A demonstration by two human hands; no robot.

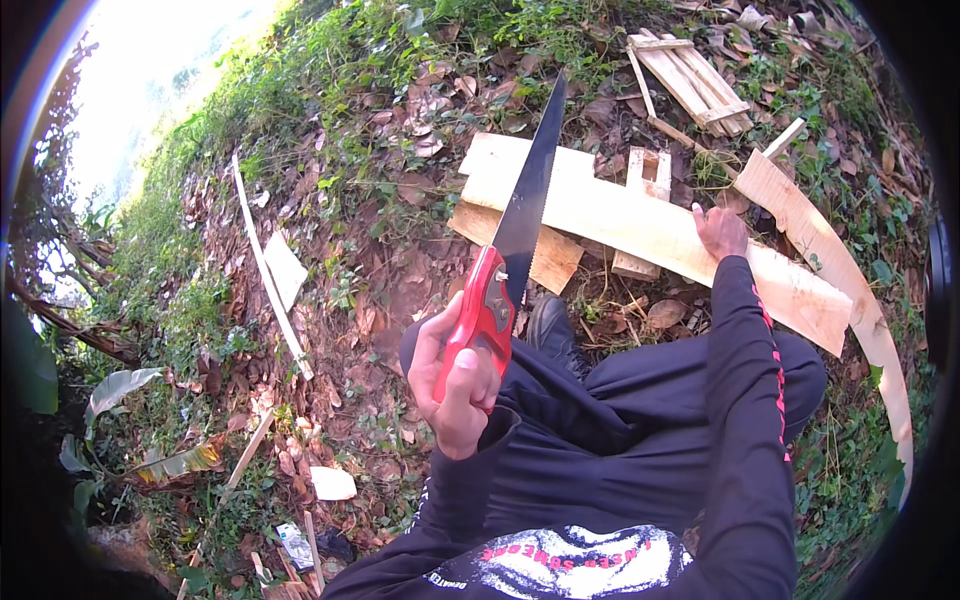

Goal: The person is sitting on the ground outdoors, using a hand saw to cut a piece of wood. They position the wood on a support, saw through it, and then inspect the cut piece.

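My left hand [458, 375] is wrapped round the red handle of a handsaw [493, 300]. Its dark toothed blade points up and away, raised in front of a pale wooden plank [620, 222]. On the far edge of that plank lies my right hand [722, 232], its fingers closed over the edge and partly hidden. The plank slopes from far left down to my right knee. Beneath it are a shorter board [553, 262] and a small wooden frame piece [650, 172].
A slatted wooden panel [695, 82] lies at the far right. A long curved board [868, 300] runs down the right side. At left are a thin strip [262, 262], a pale offcut [285, 268] and another scrap [333, 484]. My shoe [556, 332] stands beside the plank on leafy ground.
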